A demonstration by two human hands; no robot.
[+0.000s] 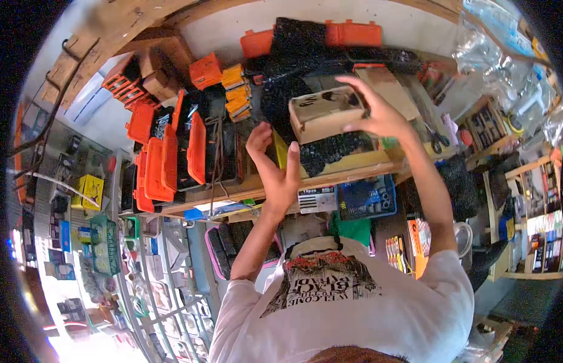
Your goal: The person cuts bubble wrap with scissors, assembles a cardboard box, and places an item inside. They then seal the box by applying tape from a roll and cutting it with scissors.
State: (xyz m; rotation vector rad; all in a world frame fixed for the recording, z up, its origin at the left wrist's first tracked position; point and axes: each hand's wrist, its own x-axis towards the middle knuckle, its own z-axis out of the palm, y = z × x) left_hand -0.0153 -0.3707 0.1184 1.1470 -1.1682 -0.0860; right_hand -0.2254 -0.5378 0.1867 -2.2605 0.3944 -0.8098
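Note:
A small brown cardboard box (327,126) with dark marks on its upper face is held over the workbench. My right hand (381,115) grips its right end, thumb on the near side and fingers over the top edge. To the left of the box, my left hand (275,169) is open, with thumb and fingers apart and nothing in them. Its thumb is up close to the box's lower left corner. A yellow piece (280,150) shows behind that hand. Black bubble wrap (333,152) lies on the wooden bench below and behind the box.
Black cases with orange lids (162,160) stand open at the left, some holding screws. Orange-yellow small packets (236,91) sit behind them. Black-handled scissors (437,142) lie at the right. A blue crate (369,196) is under the bench's front edge (336,176).

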